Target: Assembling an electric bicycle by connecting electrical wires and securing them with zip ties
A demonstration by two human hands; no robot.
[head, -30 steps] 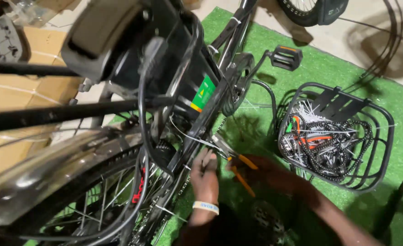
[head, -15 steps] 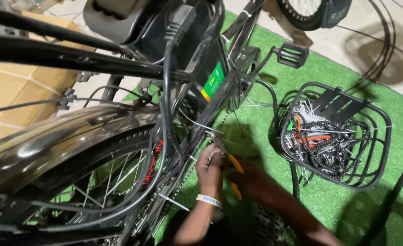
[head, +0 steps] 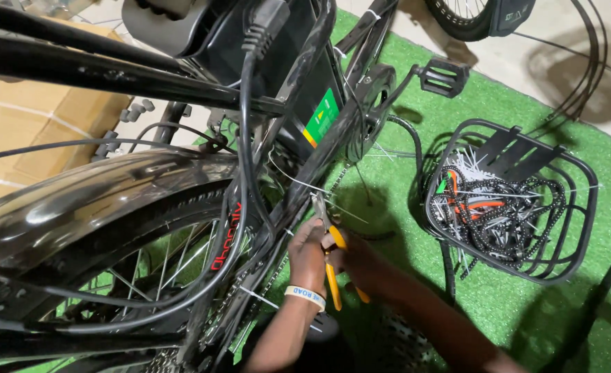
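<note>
The right hand (head: 350, 259) had its fingers clamped on the yellow-handled cutters (head: 331, 259), whose tip sat at a white cable tie (head: 298, 181) on the black bicycle frame (head: 319, 159), just above the rear wheel (head: 146, 276). The left hand (head: 307, 254) rested beside it, fingers curled together against the frame, touching the cutters. A black wire basket (head: 581, 207) with cable housings and ties sat well apart on the green turf (head: 388, 207).
</note>
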